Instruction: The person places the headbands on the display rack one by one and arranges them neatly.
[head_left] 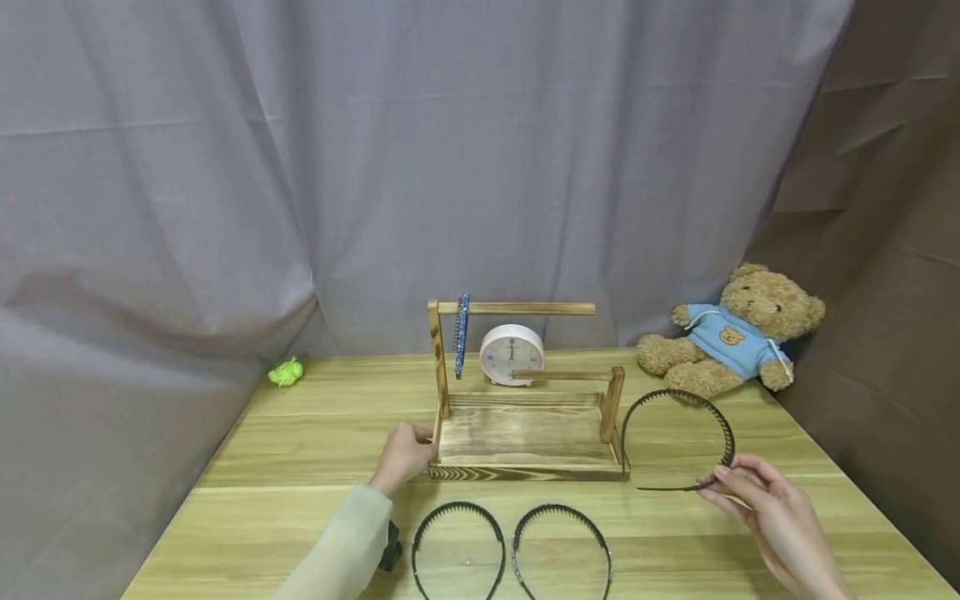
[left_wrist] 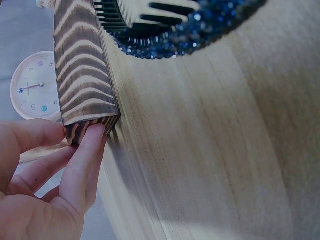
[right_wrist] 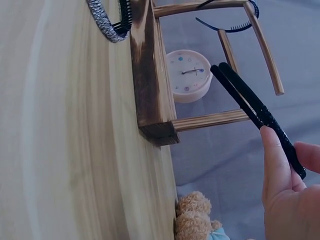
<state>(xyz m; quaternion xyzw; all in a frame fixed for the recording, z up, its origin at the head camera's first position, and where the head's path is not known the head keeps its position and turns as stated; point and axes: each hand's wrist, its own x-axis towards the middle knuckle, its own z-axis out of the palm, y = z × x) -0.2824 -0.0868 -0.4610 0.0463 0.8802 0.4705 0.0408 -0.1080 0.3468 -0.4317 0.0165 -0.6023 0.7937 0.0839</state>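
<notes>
My right hand (head_left: 783, 512) pinches a black toothed headband (head_left: 728, 437) near one end, holding it up to the right of a wooden rack (head_left: 525, 474). Seen edge-on in the right wrist view, the headband (right_wrist: 274, 126) sits between thumb and fingers. At the rack's left end, my left hand (head_left: 403, 458) grips the corner of its tray, with fingertips around the striped wood (left_wrist: 87, 95) in the left wrist view. A blue glittery headband (head_left: 461, 337) hangs on the rack's upper bar (head_left: 532, 308). The lower bar (head_left: 562, 376) carries no headband.
In front of the rack lie two more headbands, a blue glittery one (left_wrist: 165, 47) and a silver glittery one (right_wrist: 103, 22). Behind it stands a white round clock (head_left: 495, 354). A teddy bear (head_left: 727, 337) sits back right; a bright green item (head_left: 286, 372) lies far left.
</notes>
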